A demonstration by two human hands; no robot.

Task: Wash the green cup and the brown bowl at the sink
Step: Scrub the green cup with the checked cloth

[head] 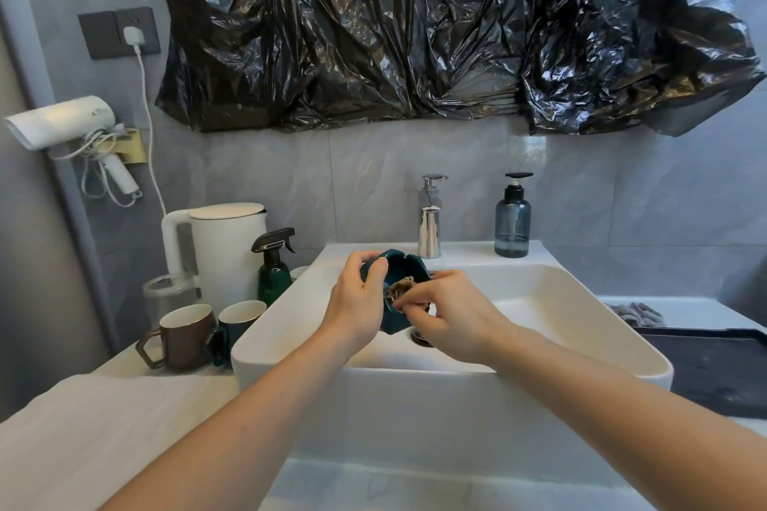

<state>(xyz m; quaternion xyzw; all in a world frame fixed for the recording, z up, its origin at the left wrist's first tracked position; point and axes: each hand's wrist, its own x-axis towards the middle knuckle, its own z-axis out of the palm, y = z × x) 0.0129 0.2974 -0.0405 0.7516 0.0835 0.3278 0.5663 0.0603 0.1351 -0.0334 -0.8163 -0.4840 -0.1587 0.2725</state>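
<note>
A home bathroom: white vessel sink (581,286) with chrome tap (429,220) against grey wall tiles (365,178); wall-mounted hair dryer (62,124); soap dispenser (513,220) beside the tap.

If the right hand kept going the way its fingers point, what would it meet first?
Likely the inside of the green cup: the right hand already pinches a brownish scrubber at its mouth, pointing left toward the left hand gripping it.

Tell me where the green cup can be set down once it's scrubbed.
Free: the sink basin floor right of the drain, and the white counter in front of the two mugs. Crowded: the left corner around the kettle and spray bottle.
</note>
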